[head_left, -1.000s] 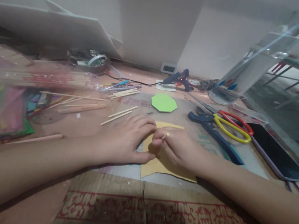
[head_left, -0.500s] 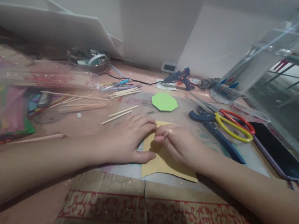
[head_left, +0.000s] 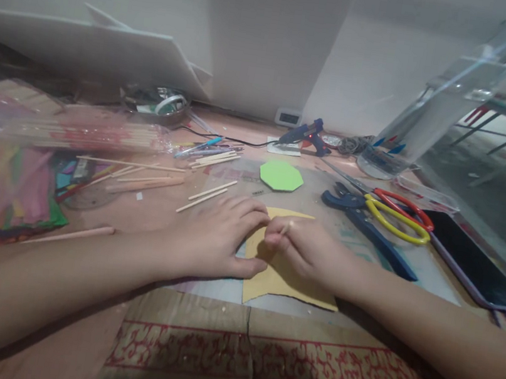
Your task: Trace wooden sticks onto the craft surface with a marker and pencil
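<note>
A yellow sheet [head_left: 295,289] with an uneven near edge lies in front of me. My left hand [head_left: 227,236] rests over its left side, thumb apart from the fingers, which reach to its far part. Close beside those fingertips, my right hand [head_left: 299,244] is closed on a thin wooden stick [head_left: 289,224]; only a short end shows, and the rest is hidden by the hand. Just beyond the sheet lies a green octagon [head_left: 281,176]. Two loose wooden sticks [head_left: 206,198] lie past my left hand.
On the right are a blue-handled cutting tool [head_left: 370,235], scissors [head_left: 401,218] with red and yellow handles, and a phone [head_left: 470,260]. A glue gun [head_left: 302,133] and a clear container [head_left: 398,135] stand behind. Bagged sticks [head_left: 85,133] and colourful strips [head_left: 16,186] lie left.
The whole view has shifted slightly, so everything sits a little further right and lower. Both hands keep nearly the same pose over the yellow sheet.
</note>
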Motion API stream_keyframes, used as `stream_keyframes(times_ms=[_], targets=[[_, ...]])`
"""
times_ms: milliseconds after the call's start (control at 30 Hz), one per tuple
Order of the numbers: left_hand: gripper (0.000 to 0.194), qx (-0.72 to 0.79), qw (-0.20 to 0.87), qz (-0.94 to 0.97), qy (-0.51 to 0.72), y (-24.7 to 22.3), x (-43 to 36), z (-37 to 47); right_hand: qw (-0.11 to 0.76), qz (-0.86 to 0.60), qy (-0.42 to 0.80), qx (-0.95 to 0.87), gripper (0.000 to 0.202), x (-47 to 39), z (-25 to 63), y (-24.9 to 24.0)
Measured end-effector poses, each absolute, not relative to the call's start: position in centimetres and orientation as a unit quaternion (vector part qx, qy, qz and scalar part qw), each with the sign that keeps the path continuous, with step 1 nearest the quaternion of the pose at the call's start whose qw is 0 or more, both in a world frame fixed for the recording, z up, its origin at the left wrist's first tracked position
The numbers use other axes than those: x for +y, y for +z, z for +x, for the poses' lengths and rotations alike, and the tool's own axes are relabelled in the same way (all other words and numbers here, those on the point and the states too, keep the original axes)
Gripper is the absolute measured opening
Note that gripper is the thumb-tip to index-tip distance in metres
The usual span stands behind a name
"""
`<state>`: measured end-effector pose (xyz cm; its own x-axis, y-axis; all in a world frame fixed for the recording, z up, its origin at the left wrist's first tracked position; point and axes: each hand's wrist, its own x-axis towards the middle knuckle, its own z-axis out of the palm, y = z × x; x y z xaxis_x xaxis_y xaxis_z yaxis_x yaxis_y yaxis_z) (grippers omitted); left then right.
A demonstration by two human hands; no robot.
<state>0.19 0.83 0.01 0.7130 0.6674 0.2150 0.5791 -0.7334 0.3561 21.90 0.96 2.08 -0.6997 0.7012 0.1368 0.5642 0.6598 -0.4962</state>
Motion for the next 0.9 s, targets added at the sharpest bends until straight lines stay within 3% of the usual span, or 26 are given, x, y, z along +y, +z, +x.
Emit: stream_keyframes(times_ms=[100,233,367,467,633,700,800,900], targets=[[0.053,0.340,0.128,0.917,0.164,0.0,0.9,0.2,0.185,-0.401,0.190,-0.877,0.031,1.1,22.0,2.1],[0.049,0.342,0.136,0.914,0.168,0.1,0.8,0.2,0.157,-0.340,0.225,-0.899,0.033,1.3,22.1,2.2],[0.053,0.351,0.138,0.912,0.159,0.2,0.7,0.2,0.189,-0.400,0.156,-0.883,0.029,1.2,22.0,2.2],[0.045,0.344,0.144,0.913,0.166,0.2,0.7,0.2,0.175,-0.330,0.225,-0.900,0.033,1.0,22.0,2.2],[0.059,0.355,0.134,0.913,0.150,0.0,0.8,0.2,0.192,-0.438,0.210,-0.853,0.027,2.0,22.5,2.2],[0.060,0.355,0.137,0.913,0.150,0.0,0.9,0.2,0.245,-0.463,0.283,-0.804,0.030,2.4,22.7,2.1],[0.054,0.343,0.147,0.913,0.168,0.0,1.0,0.0,0.351,-0.428,0.508,-0.660,0.032,2.6,22.7,2.0],[0.035,0.315,0.145,0.914,0.211,0.2,1.0,0.0,0.373,-0.371,0.649,-0.550,0.031,2.6,22.7,1.9]])
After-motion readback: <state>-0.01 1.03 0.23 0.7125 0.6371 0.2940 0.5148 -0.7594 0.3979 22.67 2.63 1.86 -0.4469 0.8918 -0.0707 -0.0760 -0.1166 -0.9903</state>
